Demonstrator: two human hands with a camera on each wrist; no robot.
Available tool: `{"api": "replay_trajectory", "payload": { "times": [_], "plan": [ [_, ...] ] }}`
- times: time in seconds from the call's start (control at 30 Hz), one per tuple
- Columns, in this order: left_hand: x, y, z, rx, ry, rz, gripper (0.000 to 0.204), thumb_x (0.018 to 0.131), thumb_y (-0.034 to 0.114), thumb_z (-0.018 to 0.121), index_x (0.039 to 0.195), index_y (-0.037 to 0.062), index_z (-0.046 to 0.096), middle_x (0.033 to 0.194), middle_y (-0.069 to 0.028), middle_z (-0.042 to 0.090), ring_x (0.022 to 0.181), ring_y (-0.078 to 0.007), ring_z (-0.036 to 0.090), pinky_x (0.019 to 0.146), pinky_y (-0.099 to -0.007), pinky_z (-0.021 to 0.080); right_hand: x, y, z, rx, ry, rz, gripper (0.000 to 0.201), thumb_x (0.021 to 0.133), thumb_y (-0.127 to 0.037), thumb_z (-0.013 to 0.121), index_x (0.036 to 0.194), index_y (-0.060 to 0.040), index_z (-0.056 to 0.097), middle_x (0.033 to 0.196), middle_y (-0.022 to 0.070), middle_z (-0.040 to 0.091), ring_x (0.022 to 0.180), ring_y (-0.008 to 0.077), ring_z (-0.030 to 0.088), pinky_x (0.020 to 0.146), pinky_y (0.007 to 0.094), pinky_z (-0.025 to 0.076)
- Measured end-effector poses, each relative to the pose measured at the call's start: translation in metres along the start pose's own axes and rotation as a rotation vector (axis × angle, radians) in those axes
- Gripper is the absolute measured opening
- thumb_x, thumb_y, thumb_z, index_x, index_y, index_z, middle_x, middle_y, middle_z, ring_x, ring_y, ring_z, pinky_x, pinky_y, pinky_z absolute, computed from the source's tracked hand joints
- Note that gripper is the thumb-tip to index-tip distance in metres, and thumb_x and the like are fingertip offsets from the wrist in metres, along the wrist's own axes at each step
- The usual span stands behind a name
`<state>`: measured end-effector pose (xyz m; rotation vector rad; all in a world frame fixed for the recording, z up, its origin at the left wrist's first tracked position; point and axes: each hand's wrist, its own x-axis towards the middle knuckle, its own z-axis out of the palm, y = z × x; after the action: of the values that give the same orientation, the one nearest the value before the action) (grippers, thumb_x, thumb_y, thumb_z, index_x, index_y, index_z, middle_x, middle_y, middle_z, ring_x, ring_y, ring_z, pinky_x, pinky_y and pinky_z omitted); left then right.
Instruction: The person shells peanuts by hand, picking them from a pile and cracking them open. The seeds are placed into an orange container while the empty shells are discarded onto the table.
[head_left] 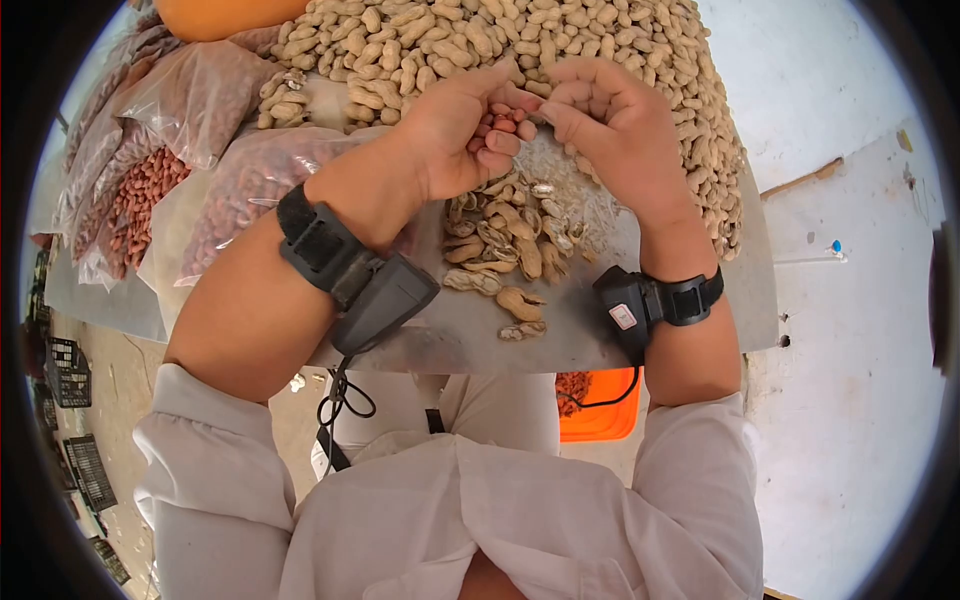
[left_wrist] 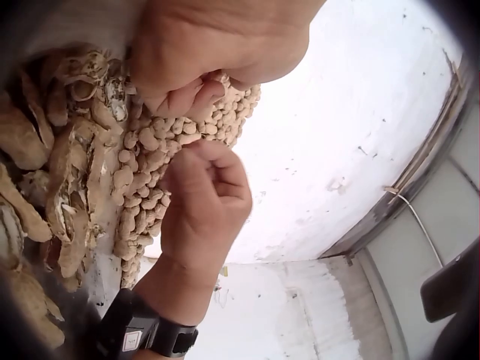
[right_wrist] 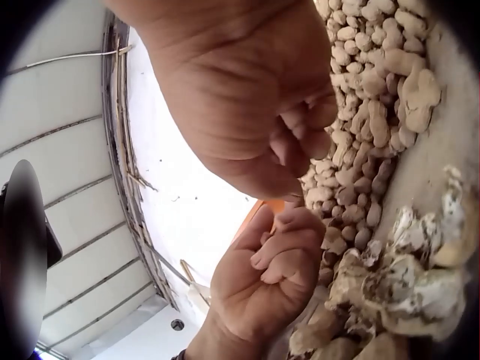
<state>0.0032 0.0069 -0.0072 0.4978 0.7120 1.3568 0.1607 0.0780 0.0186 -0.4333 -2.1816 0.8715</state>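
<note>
My left hand (head_left: pixel 450 125) is turned palm up over the table, its fingers curled round several reddish shelled peanuts (head_left: pixel 505 124). Close against its fingertips is my right hand (head_left: pixel 635 130), with fingers bent and thumb and forefinger brought together. I cannot tell whether a small piece sits between those fingertips. Below both hands lies a small heap of cracked peanut shells (head_left: pixel 520 230), also large in the left wrist view as split shells (left_wrist: pixel 71 187). Behind them spreads a big pile of unshelled peanuts (head_left: pixel 600 35).
Clear plastic bags (head_left: pixel 190 100) of red kernels lie at the left, some loose kernels (head_left: pixel 150 205) showing. An orange rounded object (head_left: pixel 225 15) sits at the back left. The metal table (head_left: pixel 560 345) ends before my lap, above an orange basin (head_left: pixel 610 415). A white wall (head_left: pixel 850 420) stands right.
</note>
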Motion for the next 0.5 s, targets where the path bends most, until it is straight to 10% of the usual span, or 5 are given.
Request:
{"api": "replay_trajectory", "payload": {
  "times": [0.13, 0.23, 0.5],
  "plan": [
    [0.004, 0.001, -0.007, -0.072, -0.115, 0.024, 0.029, 0.093, 0.025, 0.046, 0.091, -0.0030, 0.055, 0.069, -0.0045, 0.048, 0.047, -0.0041, 0.032, 0.039, -0.0135, 0.029, 0.002, 0.010, -0.017, -0.093, 0.121, 0.054, 0.015, 0.070, -0.010, 0.068, 0.082, -0.0020, 0.061, 0.066, 0.0045, 0.059, 0.057, 0.0125, 0.054, 0.053, 0.0263, 0.043],
    [0.003, 0.003, -0.006, -0.083, -0.089, 0.078, 0.022, 0.091, 0.020, 0.050, 0.090, -0.0023, 0.055, 0.069, -0.0029, 0.048, 0.047, -0.0032, 0.033, 0.039, -0.0137, 0.029, 0.002, 0.007, -0.035, -0.719, -0.332, 0.242, 0.017, 0.068, -0.005, 0.066, 0.084, -0.0009, 0.062, 0.074, 0.0070, 0.061, 0.064, 0.0136, 0.057, 0.058, 0.0259, 0.046],
    [-0.001, 0.005, -0.003, -0.066, -0.048, 0.113, 0.015, 0.089, 0.014, 0.054, 0.091, -0.0003, 0.056, 0.069, -0.0002, 0.049, 0.049, -0.0026, 0.035, 0.039, -0.0143, 0.027, -0.005, 0.029, -0.027, -0.827, -0.386, 0.161, 0.021, 0.064, -0.005, 0.065, 0.084, -0.0019, 0.064, 0.069, 0.0106, 0.058, 0.068, 0.0218, 0.059, 0.061, 0.0314, 0.046]
  ]
}}
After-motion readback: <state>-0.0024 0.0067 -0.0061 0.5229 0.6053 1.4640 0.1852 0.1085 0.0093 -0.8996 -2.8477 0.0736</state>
